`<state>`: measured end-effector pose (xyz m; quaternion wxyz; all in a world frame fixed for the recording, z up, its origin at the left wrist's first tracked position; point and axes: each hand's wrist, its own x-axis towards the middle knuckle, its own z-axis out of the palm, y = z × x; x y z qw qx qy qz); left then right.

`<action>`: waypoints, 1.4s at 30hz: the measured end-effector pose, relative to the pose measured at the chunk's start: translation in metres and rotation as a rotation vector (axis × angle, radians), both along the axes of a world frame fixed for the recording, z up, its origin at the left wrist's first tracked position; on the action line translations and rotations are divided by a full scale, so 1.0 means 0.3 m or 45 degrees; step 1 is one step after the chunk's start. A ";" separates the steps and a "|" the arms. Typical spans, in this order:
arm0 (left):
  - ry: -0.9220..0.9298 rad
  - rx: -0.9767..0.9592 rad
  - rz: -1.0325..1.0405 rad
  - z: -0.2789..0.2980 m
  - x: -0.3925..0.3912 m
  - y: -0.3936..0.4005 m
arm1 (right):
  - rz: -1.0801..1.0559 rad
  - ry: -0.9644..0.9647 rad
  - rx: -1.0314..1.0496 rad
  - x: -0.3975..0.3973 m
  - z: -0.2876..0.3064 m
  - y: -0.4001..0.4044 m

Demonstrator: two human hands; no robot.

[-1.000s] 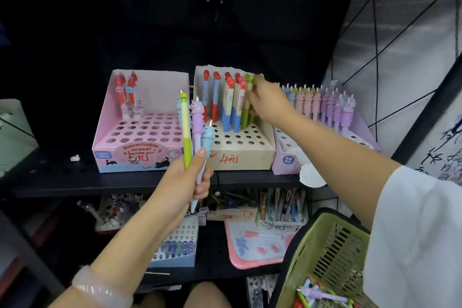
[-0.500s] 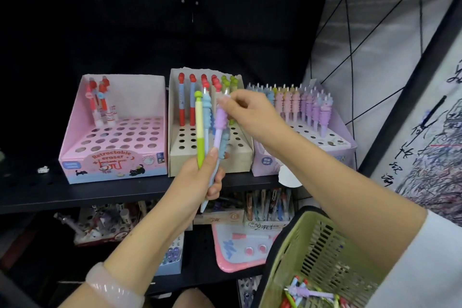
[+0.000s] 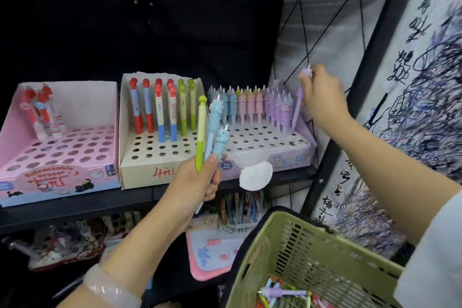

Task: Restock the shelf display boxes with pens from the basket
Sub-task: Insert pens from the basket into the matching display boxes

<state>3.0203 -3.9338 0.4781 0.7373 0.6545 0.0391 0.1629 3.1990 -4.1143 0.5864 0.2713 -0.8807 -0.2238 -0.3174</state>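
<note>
Black shelving carries three display boxes; the right hand (image 3: 322,97) pinches a purple unicorn pen (image 3: 298,105) near-upright, tip down, above the unicorn box (image 3: 290,157)'s right-end holes; the left hand (image 3: 192,182) grips a green pen (image 3: 200,135) and two blue unicorn pens (image 3: 215,127); the basket (image 3: 300,257) sits below.

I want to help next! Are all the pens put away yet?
Not yet. The unicorn box has full back rows. The right hand holds a purple pen over that box. The left hand grips a green pen and two blue ones. More pens lie in the basket, and many holes stand empty.
</note>
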 end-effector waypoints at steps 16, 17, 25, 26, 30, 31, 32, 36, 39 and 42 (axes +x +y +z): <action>0.029 0.025 0.026 -0.023 0.001 0.003 | -0.246 0.108 -0.238 0.085 -0.060 0.010; 0.034 0.031 0.017 -0.023 0.000 0.000 | -0.247 0.185 -0.300 0.092 -0.074 0.010; 0.043 -0.046 0.020 -0.011 -0.014 -0.003 | -0.306 0.217 -0.303 0.043 -0.108 0.020; 0.042 -0.055 0.019 -0.010 -0.015 -0.001 | -0.250 0.106 -0.199 0.006 -0.104 0.034; 0.019 -0.121 -0.005 -0.004 -0.013 -0.007 | 0.510 0.423 0.079 -0.188 -0.100 0.138; 0.008 -0.143 -0.014 0.000 -0.014 -0.009 | 0.702 0.664 0.066 -0.237 -0.110 0.167; -0.002 -0.153 -0.022 0.002 -0.017 -0.011 | 0.836 0.843 0.051 -0.274 -0.124 0.191; 0.004 -0.159 -0.014 0.011 -0.031 0.004 | 0.978 0.962 0.274 -0.280 -0.133 0.249; 0.028 -0.167 0.007 0.015 -0.043 0.028 | 0.830 0.779 0.727 -0.188 -0.065 0.261; 0.062 -0.097 0.062 0.010 -0.049 0.049 | 0.555 0.455 0.737 -0.084 -0.021 0.270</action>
